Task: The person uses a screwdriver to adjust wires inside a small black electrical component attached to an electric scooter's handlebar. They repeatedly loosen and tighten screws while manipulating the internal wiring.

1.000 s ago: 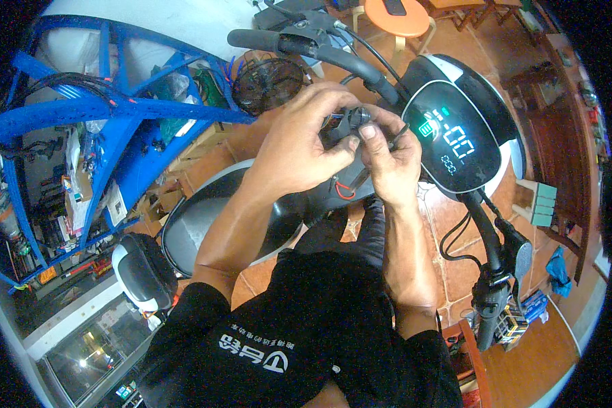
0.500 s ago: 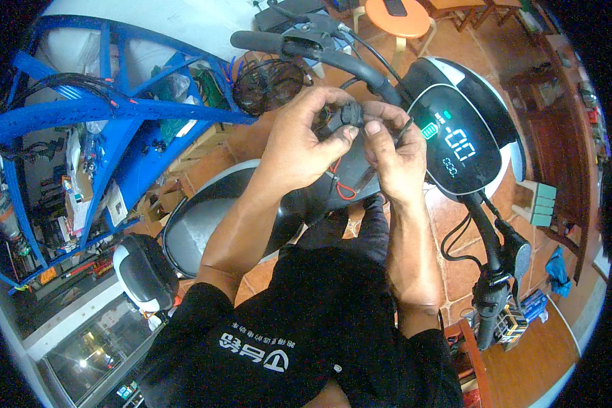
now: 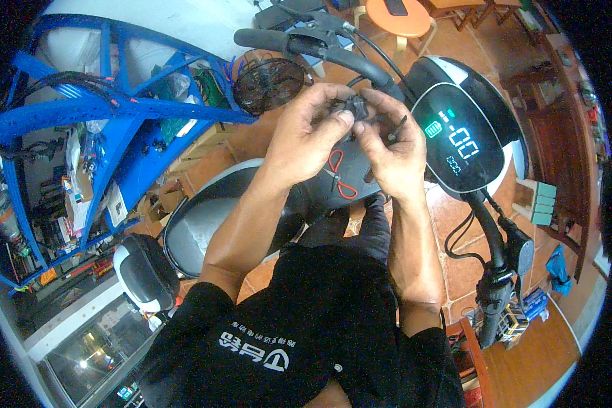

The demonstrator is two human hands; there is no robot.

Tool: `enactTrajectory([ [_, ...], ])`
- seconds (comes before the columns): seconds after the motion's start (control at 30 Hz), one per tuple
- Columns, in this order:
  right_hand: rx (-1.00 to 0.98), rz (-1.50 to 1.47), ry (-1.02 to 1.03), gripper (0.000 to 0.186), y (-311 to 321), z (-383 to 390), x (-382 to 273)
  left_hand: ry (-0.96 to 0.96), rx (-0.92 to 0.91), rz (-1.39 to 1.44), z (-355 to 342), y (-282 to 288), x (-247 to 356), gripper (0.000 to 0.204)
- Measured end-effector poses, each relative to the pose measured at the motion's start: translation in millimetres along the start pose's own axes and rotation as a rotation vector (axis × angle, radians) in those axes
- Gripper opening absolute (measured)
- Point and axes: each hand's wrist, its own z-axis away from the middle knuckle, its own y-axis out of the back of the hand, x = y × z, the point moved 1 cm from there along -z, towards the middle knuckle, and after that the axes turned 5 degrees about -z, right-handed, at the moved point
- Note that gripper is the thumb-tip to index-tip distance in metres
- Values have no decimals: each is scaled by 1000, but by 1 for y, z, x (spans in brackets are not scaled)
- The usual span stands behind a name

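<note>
Both hands meet in front of the scooter's handlebar over a small black plastic part [image 3: 355, 107]. My left hand [image 3: 313, 132] pinches it between thumb and fingers. Against its other side press the thumb and fingers of my right hand [image 3: 394, 143]. A slim dark rod [image 3: 400, 128] also sticks out from between the right fingers; most of it is hidden. Below the hands, a red looped wire [image 3: 347, 189] with a small dark piece lies over the scooter's dark grey body [image 3: 319, 178]. Fingers cover much of the black part, so its exact kind does not show.
To the right is the scooter's lit display [image 3: 455, 139], with one handlebar grip [image 3: 262, 39] beyond my hands and the other [image 3: 489, 309] near my right arm. A blue shelf rack [image 3: 115, 109] stands left. An orange stool [image 3: 396, 19] and a black fan [image 3: 268, 85] are further off.
The black part has been turned in my fingers and looks smaller from this side. More of the red wire loop shows beneath my hands. The view has shifted slightly.
</note>
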Motion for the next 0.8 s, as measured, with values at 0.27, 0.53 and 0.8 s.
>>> enactTrajectory([
  [0.27, 1, -52, -26, 37, 3, -1, 3, -5, 23, 35, 1, -3, 1, 35],
  [0.53, -4, -106, -56, 39, 5, -1, 5, 12, 15, 43, 1, -4, 4, 36],
  [0.8, -17, -110, -48, 37, 8, -1, 6, -57, 13, 3, 0, -3, -4, 37],
])
